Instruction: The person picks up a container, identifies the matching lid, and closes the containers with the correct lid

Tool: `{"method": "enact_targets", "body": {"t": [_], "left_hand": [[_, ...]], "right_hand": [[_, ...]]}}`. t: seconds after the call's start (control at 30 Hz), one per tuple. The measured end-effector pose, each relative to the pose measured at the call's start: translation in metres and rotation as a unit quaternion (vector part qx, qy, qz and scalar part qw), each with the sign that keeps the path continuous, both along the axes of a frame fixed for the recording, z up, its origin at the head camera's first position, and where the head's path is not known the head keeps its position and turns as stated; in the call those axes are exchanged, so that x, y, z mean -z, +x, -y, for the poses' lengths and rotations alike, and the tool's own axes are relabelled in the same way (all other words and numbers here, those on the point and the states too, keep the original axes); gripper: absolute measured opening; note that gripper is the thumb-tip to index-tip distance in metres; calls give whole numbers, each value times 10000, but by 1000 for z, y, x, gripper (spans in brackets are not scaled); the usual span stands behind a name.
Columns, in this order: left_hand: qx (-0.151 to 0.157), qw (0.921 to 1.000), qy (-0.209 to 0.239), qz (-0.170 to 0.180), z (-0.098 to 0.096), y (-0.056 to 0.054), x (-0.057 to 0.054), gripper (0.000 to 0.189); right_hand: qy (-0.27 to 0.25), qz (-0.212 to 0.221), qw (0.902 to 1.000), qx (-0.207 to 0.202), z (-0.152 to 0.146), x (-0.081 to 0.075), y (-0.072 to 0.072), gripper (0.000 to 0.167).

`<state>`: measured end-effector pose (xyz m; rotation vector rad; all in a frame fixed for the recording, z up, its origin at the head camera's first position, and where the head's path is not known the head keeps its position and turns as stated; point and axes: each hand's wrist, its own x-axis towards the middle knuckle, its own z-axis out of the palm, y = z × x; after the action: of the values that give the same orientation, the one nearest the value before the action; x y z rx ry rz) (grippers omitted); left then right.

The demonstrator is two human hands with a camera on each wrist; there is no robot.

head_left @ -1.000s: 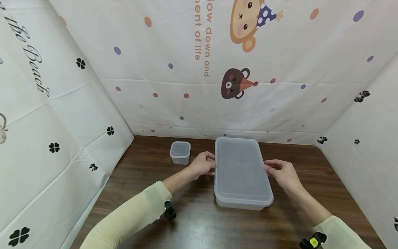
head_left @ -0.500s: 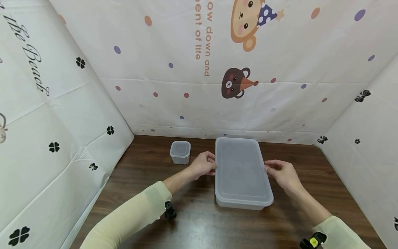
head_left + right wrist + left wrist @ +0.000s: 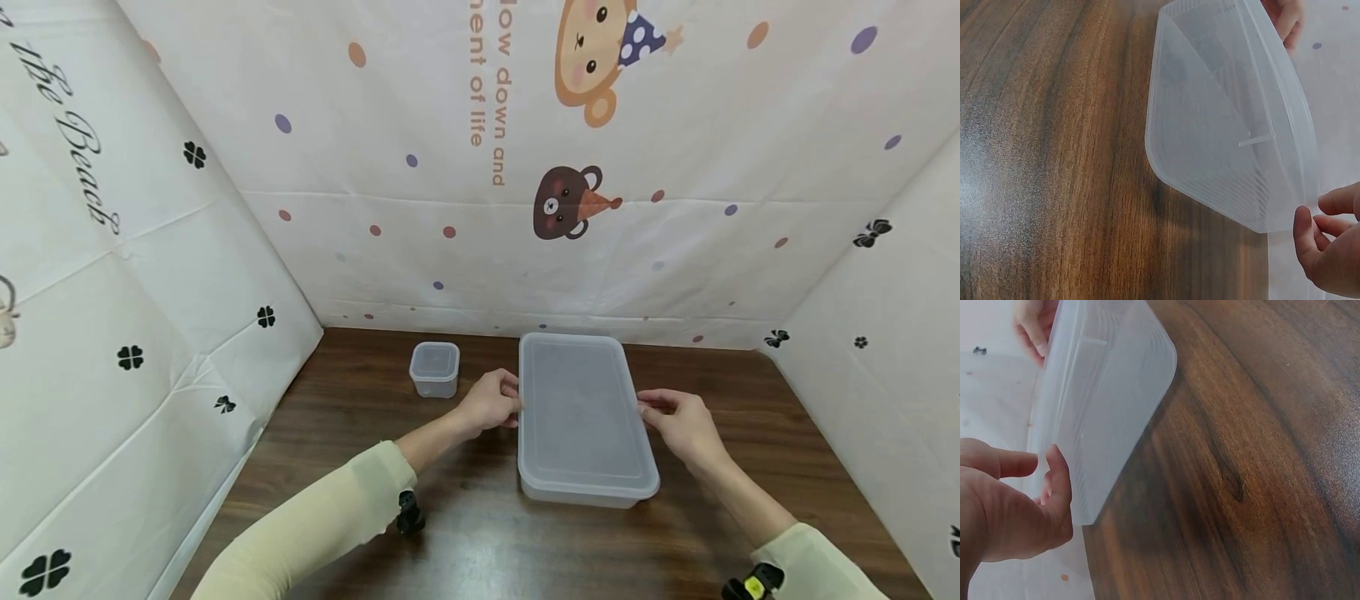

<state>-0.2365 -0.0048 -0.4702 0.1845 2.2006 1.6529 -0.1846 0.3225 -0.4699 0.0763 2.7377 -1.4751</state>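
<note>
A large rectangular storage container (image 3: pixel 579 495) of translucent plastic stands on the wooden table, its frosted lid (image 3: pixel 585 408) on top. My left hand (image 3: pixel 486 402) is at the long left side, thumb and fingers pinching the lid's rim. Across from it, my right hand (image 3: pixel 684 423) pinches the rim on the right side. In the left wrist view the left hand (image 3: pixel 1019 509) has its thumb and fingertips right at the edge. The right wrist view shows the right hand (image 3: pixel 1334 240) doing likewise, beside the clear container wall (image 3: pixel 1204 119).
A small square lidded container (image 3: pixel 435 371) sits at the back, left of the large one. Brown wooden tabletop (image 3: pixel 480 542) lies around them. Printed white cloth (image 3: pixel 420 250) rises behind and along both sides.
</note>
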Motion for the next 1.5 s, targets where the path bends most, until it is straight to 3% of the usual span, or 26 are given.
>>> {"method": "enact_targets", "body": {"t": [0.37,0.67,0.93,1.13,1.33,1.5], "left_hand": [[-5,10000,70,-27,0,2,0,35],[-20,9999,-50,-156,-1,4,1,32],[34,9999,117,-105,-3,2,-1,31],[-74,9998,186,-62,-1,2,4,32],[-126,9997,161,-112,-1,-2,3,34],[-61,9996,273,6,0,-6,4,36]], "right_hand": [[266,48,9996,-96,1,-2,1,36],[145,167,9997,-126,2,-2,0,30],[58,53,9999,-110,0,0,0,29],[53,92,9999,-42,5,1,-2,28],[-108,175,9998,86,7,2,3,32],[-566,420,9975,-12,3,0,8,39]]}}
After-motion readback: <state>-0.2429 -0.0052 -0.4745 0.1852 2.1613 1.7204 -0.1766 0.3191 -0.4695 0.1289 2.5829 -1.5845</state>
